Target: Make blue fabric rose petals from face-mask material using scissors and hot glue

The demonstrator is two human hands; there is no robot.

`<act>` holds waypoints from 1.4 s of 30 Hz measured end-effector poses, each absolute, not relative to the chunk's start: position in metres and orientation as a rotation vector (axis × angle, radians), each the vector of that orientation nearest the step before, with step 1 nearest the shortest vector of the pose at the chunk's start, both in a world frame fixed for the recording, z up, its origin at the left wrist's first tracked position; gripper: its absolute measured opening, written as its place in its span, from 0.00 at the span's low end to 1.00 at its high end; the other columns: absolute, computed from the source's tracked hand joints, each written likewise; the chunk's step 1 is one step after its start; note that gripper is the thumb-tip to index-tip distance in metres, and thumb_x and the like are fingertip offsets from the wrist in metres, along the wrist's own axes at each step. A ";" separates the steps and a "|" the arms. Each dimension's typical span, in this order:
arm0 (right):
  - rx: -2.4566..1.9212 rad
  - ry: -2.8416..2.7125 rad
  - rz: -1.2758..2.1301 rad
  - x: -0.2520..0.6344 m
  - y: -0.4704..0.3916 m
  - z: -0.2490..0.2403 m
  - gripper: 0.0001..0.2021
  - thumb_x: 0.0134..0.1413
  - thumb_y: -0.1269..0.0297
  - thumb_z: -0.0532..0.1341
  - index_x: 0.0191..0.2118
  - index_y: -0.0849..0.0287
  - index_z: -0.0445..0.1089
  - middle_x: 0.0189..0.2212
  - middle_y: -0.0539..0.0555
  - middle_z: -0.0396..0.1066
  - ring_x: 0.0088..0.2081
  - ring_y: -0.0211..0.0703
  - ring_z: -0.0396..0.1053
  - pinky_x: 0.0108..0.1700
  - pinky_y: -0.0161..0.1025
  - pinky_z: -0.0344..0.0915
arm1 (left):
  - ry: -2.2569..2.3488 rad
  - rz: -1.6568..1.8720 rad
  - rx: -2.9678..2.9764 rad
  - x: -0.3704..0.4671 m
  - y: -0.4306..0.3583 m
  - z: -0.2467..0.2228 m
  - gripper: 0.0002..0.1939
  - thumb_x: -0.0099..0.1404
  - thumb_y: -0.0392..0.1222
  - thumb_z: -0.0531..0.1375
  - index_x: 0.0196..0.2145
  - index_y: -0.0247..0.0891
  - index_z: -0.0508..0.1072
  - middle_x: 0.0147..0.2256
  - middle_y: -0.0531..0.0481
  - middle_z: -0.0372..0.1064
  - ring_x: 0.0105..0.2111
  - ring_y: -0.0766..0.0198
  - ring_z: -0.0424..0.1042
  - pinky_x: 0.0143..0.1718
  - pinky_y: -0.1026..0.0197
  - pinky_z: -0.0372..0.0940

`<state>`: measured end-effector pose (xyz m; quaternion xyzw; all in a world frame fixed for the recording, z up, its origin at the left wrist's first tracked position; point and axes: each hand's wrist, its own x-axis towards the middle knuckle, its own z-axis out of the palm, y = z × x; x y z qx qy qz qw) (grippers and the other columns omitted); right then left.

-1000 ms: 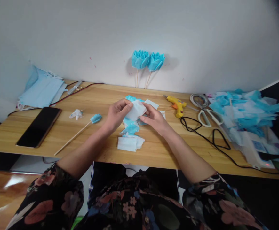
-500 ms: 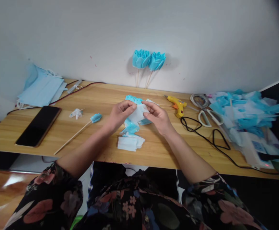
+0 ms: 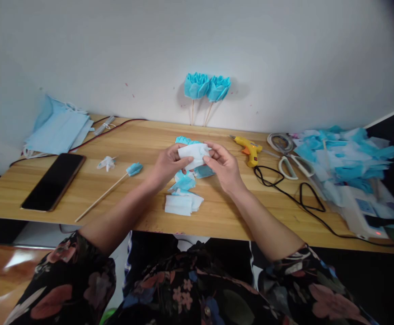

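Observation:
A small white fabric piece (image 3: 194, 155) is stretched sideways between my two hands, above the middle of the table. My left hand (image 3: 170, 164) pinches its left end, thumb in front and fingers behind. At its right end my right hand (image 3: 223, 166) grips it between thumb and fingers. Blue pleated pieces (image 3: 185, 140) lie just behind the hands. Below them are crumpled blue scraps (image 3: 183, 181) and white cut pieces (image 3: 180, 204). To the left, a thin stick with a blue bud (image 3: 135, 169) lies on the wood.
Two blue flowers (image 3: 196, 85) on sticks lean against the wall. A yellow glue gun (image 3: 249, 150), white-handled scissors (image 3: 288, 168) and a heap of blue scraps (image 3: 344, 155) are right. A phone (image 3: 53, 182) and stacked masks (image 3: 59, 128) lie left on the table (image 3: 115, 140).
The white piece has been turned and now lies wide across both hands. My left thumb has shifted onto its front. The whole view has tilted slightly.

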<state>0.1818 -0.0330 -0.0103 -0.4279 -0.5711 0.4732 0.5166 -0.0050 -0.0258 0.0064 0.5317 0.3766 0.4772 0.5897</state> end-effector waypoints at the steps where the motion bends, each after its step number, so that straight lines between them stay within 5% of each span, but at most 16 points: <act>1: -1.034 -1.371 1.136 0.182 -0.033 -0.010 0.24 0.52 0.51 0.68 0.55 0.50 0.71 0.35 0.50 0.73 0.38 0.43 0.71 0.45 0.43 0.71 | 0.883 1.126 1.233 -0.005 -0.025 0.006 0.16 0.57 0.41 0.69 0.40 0.35 0.70 0.26 0.55 0.71 0.23 0.69 0.71 0.22 0.67 0.65; 13: -1.106 -1.472 1.066 0.191 -0.030 -0.003 0.21 0.61 0.42 0.59 0.44 0.52 0.78 0.39 0.52 0.75 0.39 0.43 0.68 0.40 0.39 0.66 | 0.975 0.961 1.535 -0.006 -0.031 0.007 0.07 0.59 0.35 0.63 0.37 0.35 0.72 0.27 0.55 0.67 0.25 0.71 0.65 0.26 0.67 0.59; 20: -1.094 -1.543 0.975 0.187 -0.034 -0.001 0.12 0.55 0.52 0.66 0.31 0.56 0.74 0.25 0.48 0.67 0.27 0.36 0.61 0.32 0.36 0.59 | 0.909 0.977 1.601 -0.004 -0.030 0.004 0.07 0.59 0.40 0.63 0.36 0.35 0.73 0.31 0.52 0.71 0.30 0.67 0.68 0.32 0.65 0.61; 28: -1.099 -1.407 0.999 0.187 -0.032 -0.003 0.13 0.55 0.51 0.65 0.31 0.56 0.72 0.25 0.47 0.64 0.27 0.36 0.59 0.31 0.36 0.58 | 1.014 0.892 1.620 -0.010 -0.031 0.012 0.18 0.64 0.52 0.61 0.24 0.36 0.69 0.22 0.54 0.63 0.23 0.70 0.59 0.24 0.65 0.52; 35: -1.072 -1.401 1.145 0.187 -0.032 -0.004 0.17 0.54 0.46 0.65 0.40 0.55 0.76 0.30 0.49 0.70 0.31 0.38 0.64 0.34 0.36 0.62 | 1.045 0.882 1.676 -0.010 -0.030 0.008 0.20 0.64 0.51 0.61 0.19 0.37 0.66 0.18 0.56 0.57 0.20 0.71 0.53 0.21 0.65 0.47; 42: -1.137 -1.495 0.957 0.188 -0.034 -0.004 0.17 0.57 0.47 0.64 0.29 0.57 0.73 0.23 0.48 0.64 0.26 0.36 0.58 0.28 0.35 0.56 | 1.018 0.857 1.736 -0.008 -0.034 0.014 0.20 0.64 0.48 0.61 0.18 0.38 0.64 0.18 0.57 0.52 0.20 0.71 0.49 0.21 0.64 0.43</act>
